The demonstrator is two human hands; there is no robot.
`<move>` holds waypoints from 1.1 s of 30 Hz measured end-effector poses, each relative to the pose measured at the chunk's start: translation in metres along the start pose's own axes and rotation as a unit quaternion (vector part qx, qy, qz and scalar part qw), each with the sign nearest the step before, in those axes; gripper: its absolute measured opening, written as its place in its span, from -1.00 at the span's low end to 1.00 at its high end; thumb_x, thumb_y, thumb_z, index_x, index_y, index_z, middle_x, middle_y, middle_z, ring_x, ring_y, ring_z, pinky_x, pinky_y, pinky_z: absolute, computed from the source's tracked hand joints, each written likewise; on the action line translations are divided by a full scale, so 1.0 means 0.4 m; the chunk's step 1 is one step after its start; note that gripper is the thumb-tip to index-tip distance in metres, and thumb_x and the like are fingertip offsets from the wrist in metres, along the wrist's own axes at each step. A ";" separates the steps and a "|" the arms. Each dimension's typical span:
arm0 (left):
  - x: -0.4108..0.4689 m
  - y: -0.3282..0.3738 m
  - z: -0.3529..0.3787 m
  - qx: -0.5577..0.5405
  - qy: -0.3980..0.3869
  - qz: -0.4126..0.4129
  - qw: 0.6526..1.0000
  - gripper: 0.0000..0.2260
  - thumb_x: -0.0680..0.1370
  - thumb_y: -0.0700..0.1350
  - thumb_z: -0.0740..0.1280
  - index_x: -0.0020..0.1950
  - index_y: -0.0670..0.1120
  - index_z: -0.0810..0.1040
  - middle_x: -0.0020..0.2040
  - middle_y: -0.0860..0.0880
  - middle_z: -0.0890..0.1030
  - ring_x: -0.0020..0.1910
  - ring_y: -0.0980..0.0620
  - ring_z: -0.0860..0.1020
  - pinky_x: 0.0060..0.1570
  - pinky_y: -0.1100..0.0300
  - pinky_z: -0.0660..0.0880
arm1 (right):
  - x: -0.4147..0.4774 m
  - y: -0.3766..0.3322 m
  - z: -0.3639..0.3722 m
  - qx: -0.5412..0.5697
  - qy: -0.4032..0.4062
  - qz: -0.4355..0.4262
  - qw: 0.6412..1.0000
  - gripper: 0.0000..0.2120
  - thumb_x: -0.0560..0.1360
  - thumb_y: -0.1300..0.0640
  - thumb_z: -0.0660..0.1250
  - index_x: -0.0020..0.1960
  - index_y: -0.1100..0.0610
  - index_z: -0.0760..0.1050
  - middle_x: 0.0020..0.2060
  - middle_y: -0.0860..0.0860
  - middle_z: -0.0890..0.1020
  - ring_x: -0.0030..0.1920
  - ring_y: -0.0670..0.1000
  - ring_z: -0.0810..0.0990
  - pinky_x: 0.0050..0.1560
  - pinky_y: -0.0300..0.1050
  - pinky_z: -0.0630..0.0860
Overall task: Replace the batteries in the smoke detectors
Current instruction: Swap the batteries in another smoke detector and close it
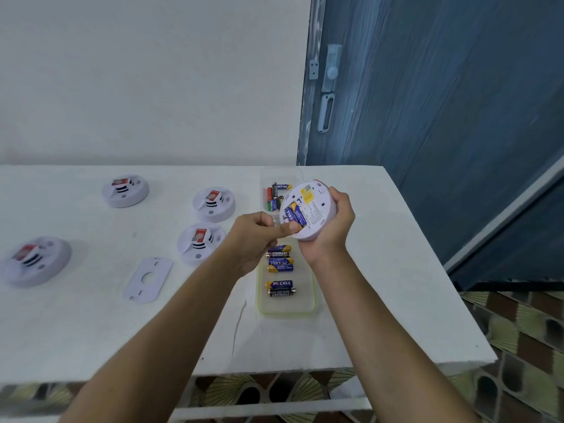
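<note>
Nearest on the white table [91, 331] lies a shallow clear tray [287, 310] with a yellowish rim. It holds four loose batteries [280, 265] lying crosswise in two pairs.

Just above the tray, the left hand [254, 236] has its fingers curled into the palm. One digit [288, 228] sticks straight out, its tip against the lower end of the fitted battery [294, 215]. It presses rather than grips, as far as can be seen.

The right hand [332, 227] wraps the held smoke detector [314, 209] from the right and below, with fingers curled round its rim. It lifts the detector clear of the table, tilted back-side up. The detector is a white disc with a yellow label and small print. The blue-and-gold battery sits slanted in its open bay (brand lettering partly legible).

To the left lies a flat white mounting plate [148, 279]. Four other detectors [200, 242] rest face up there, each with a red tag. Behind the held detector stands a clear container [282, 175] of mixed batteries, and beyond that a blue door [442, 117].
</note>
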State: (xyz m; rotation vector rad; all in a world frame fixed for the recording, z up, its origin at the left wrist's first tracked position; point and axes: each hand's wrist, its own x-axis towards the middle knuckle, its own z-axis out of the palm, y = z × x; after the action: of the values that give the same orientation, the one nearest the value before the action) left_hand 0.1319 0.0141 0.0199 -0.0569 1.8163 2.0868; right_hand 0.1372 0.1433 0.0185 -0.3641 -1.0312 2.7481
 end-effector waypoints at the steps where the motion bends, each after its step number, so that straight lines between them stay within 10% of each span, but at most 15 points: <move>1: 0.001 -0.002 -0.003 -0.018 -0.004 -0.026 0.999 -0.62 0.38 -0.28 0.53 -0.33 -0.10 0.30 -0.31 -0.08 0.62 -0.43 0.07 0.45 -0.42 0.28 0.40 | -0.001 0.002 0.000 -0.001 -0.004 0.002 1.000 -0.71 0.58 0.02 0.09 -0.05 0.12 0.54 -0.29 0.04 0.64 -0.27 0.05 0.62 -0.23 -0.15 0.51; 7: -0.005 -0.024 -0.024 0.097 0.054 0.010 0.994 -0.62 0.34 -0.03 0.58 -0.20 -0.13 0.39 -0.25 -0.12 0.53 -0.39 0.06 0.46 -0.35 0.23 0.45 | 0.003 0.026 0.001 -0.003 0.006 0.003 1.000 -0.71 0.58 0.01 0.10 -0.03 0.12 0.55 -0.25 0.05 0.65 -0.16 0.08 0.60 -0.15 -0.10 0.51; 11: -0.029 -0.020 -0.058 0.365 0.152 0.164 0.904 -0.59 0.31 0.24 0.52 -0.14 -0.02 0.48 -0.20 0.09 0.54 -0.28 0.13 0.46 -0.31 0.30 0.34 | 0.001 0.042 0.019 -0.012 -0.004 0.016 1.000 -0.69 0.56 -0.03 0.12 0.05 0.13 0.55 -0.15 0.09 0.67 -0.11 0.10 0.64 -0.13 -0.09 0.54; 17: -0.081 0.035 -0.183 0.416 0.121 0.219 0.874 -0.88 0.48 0.04 0.45 -0.19 0.02 0.60 -0.27 0.19 0.60 -0.29 0.26 0.52 -0.28 0.47 0.37 | -0.013 0.111 0.058 -0.012 0.017 0.048 0.999 -0.46 0.44 -0.11 0.22 0.29 0.20 0.51 0.17 0.27 0.58 0.08 0.17 0.54 -0.04 -0.02 0.50; 22: -0.106 0.005 -0.352 0.464 0.240 0.124 0.844 -0.89 0.49 0.00 0.43 -0.08 -0.01 0.61 -0.09 0.10 0.65 -0.13 0.15 0.57 -0.08 0.31 0.42 | -0.019 0.166 0.080 -0.006 0.013 0.086 0.996 -0.60 0.47 -0.09 0.24 0.19 0.09 0.57 0.04 0.11 0.61 0.05 0.14 0.57 -0.02 -0.03 0.51; 26: -0.111 -0.049 -0.457 0.564 0.252 -0.068 0.784 -0.31 0.30 0.28 0.50 0.29 -0.06 0.46 0.24 -0.15 0.49 0.24 -0.19 0.41 0.18 -0.03 0.39 | -0.033 0.191 0.112 -0.013 -0.019 0.113 0.993 -0.70 0.59 -0.03 0.14 -0.04 0.05 0.62 -0.23 0.03 0.70 -0.10 0.08 0.62 -0.03 -0.05 0.51; 33: -0.130 -0.052 -0.499 0.579 0.227 -0.054 0.781 -0.52 0.26 0.18 0.57 -0.12 -0.17 0.54 -0.13 -0.12 0.57 -0.09 -0.12 0.50 -0.20 0.10 0.31 | -0.055 0.248 0.165 -0.043 -0.030 0.144 0.988 -0.66 0.60 -0.06 0.12 -0.01 0.10 0.60 -0.15 0.11 0.66 -0.09 0.09 0.60 -0.08 -0.11 0.51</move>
State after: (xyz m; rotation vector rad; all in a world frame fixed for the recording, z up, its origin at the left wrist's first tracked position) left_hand 0.1445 -0.1889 -0.0191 -0.3376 2.9659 0.5796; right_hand 0.1305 0.0233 0.0044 -0.4813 -1.2013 2.9898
